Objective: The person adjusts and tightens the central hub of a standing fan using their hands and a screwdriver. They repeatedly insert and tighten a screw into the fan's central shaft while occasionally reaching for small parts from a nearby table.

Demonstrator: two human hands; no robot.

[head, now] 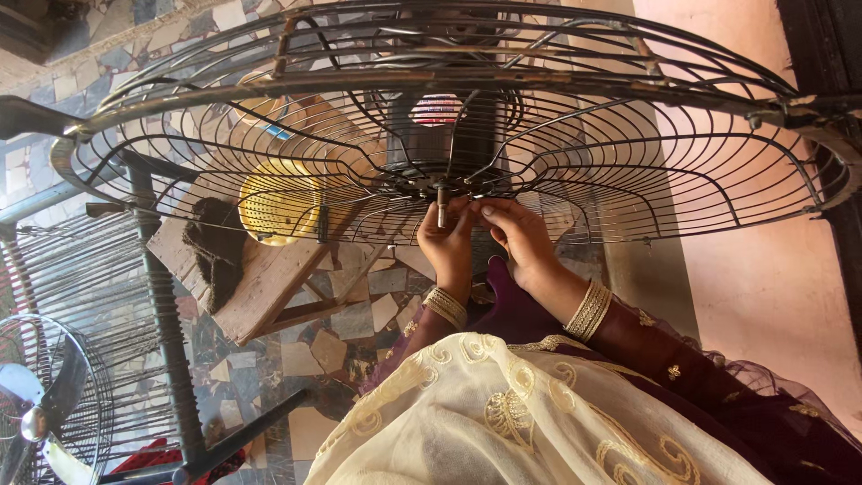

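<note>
Both hands meet under a wire fan guard [628,171]. The left hand [446,241] pinches the metal shaft [441,208] at its centre — the right hand [519,235], just beside it, presses fingertips together there.

Both hands, left hand [446,241] and right hand [518,235], pinch the small shaft [441,208] at the wire fan guard's [628,171] hub.

Both arms are reaching forward, wrists close together. The left hand [447,241] is curling its fingers around a small upright part. The right hand [516,235] is sitting just beside it, fingertips pressing inward.
</note>
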